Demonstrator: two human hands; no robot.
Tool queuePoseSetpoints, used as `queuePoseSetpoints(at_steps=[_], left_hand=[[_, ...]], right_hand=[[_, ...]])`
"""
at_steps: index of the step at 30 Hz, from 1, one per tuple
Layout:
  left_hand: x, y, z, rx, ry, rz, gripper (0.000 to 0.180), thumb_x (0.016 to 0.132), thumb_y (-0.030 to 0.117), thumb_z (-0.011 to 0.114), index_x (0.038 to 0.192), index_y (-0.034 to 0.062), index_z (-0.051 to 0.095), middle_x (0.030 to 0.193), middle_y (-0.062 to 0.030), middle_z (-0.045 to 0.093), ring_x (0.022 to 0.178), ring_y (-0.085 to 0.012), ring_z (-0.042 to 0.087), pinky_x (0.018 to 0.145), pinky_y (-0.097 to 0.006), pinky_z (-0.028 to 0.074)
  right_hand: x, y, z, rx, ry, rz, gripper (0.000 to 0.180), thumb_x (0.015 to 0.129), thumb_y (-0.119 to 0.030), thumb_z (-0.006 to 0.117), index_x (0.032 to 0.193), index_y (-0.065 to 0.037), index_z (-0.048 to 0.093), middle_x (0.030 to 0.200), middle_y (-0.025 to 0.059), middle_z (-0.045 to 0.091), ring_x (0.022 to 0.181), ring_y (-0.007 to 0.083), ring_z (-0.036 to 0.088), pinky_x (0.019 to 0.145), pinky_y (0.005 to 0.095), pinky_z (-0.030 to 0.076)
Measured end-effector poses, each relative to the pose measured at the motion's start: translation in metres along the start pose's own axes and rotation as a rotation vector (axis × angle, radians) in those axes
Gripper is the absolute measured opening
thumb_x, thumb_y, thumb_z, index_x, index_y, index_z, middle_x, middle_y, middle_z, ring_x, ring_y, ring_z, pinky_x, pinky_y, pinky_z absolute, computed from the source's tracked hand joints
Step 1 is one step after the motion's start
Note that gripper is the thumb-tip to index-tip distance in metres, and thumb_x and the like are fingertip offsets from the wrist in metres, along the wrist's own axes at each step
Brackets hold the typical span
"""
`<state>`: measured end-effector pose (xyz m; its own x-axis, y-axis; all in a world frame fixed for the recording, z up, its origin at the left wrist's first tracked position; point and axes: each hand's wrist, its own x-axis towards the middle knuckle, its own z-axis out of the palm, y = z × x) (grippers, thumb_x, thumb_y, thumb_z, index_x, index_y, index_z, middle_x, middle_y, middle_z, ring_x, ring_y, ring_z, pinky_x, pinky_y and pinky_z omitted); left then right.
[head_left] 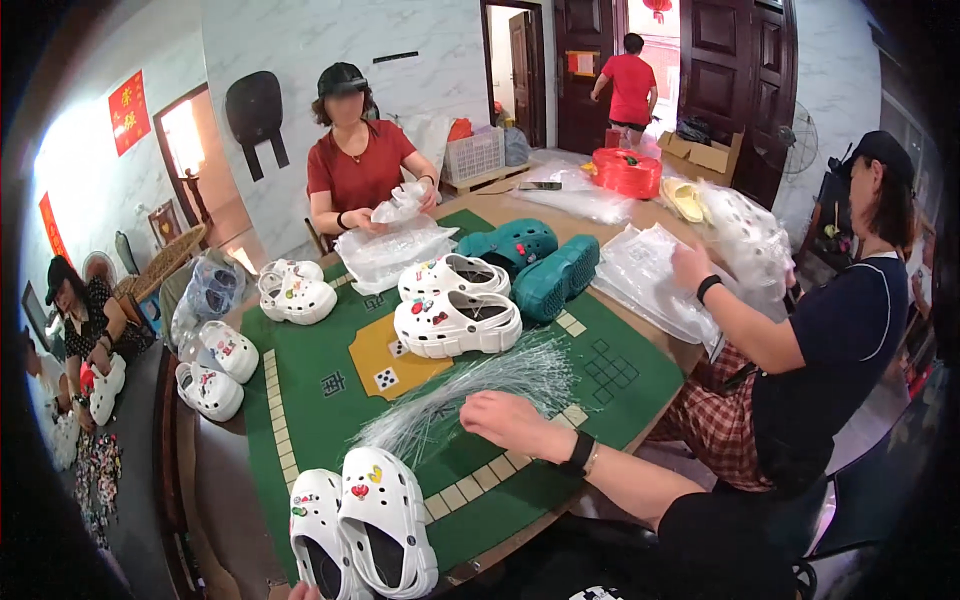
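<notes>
My right hand [508,420] lies on a fanned bundle of thin clear plastic strands [470,385] on the green table mat [310,400], fingers curled down onto them. A black watch [578,455] is on that wrist. Only a sliver of my left hand [300,592] shows at the lower edge, against a pair of white clogs with coloured charms [365,525] near the table's front edge. Its fingers are out of view.
More white clogs [455,310] and teal clogs [540,265] sit mid-table, with other white pairs [295,292] at the left. A person on the right [840,340] and one across in red [355,165] handle clear bags [660,275]. A red basket [627,170] stands at the back.
</notes>
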<state>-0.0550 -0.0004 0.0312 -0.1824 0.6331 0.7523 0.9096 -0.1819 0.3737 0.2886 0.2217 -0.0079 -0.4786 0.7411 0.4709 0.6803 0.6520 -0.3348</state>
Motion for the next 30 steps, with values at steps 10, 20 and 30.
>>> queuePoseSetpoints(at_steps=[10, 20, 30], left_hand=[[-0.012, 0.029, 0.005, -0.264, -0.54, 0.056, 0.02, 0.096, 0.004, 0.058, 0.114, -0.0019, 0.066, 0.12, -0.0208, 0.064, 0.111, -0.0406, 0.059, 0.096, -0.048, 0.046], [-0.02, 0.03, 0.008, -0.298, -0.514, -0.046, 0.019, 0.097, 0.004, 0.057, 0.113, -0.0029, 0.065, 0.121, -0.0203, 0.063, 0.114, -0.0389, 0.058, 0.098, -0.046, 0.044], [-0.037, 0.031, 0.014, -0.242, -0.291, -0.261, 0.009, 0.095, 0.005, 0.063, 0.098, -0.0025, 0.064, 0.096, -0.0148, 0.062, 0.086, -0.0291, 0.058, 0.078, -0.038, 0.048]], right_hand=[[0.042, -0.107, -0.077, 0.697, 0.495, 0.042, 0.01, 0.094, -0.003, 0.064, 0.104, -0.002, 0.065, 0.085, 0.0067, 0.067, 0.074, 0.012, 0.067, 0.063, 0.0267, 0.053], [0.002, -0.176, 0.043, 0.494, -0.452, -0.341, 0.024, 0.082, -0.015, 0.066, 0.1, -0.001, 0.058, 0.091, 0.0208, 0.064, 0.087, 0.0364, 0.066, 0.069, 0.0466, 0.05], [0.025, -0.174, 0.045, 0.796, -0.13, -0.213, 0.018, 0.095, -0.022, 0.059, 0.092, -0.004, 0.054, 0.074, 0.0151, 0.061, 0.071, 0.0356, 0.063, 0.06, 0.0427, 0.048]])
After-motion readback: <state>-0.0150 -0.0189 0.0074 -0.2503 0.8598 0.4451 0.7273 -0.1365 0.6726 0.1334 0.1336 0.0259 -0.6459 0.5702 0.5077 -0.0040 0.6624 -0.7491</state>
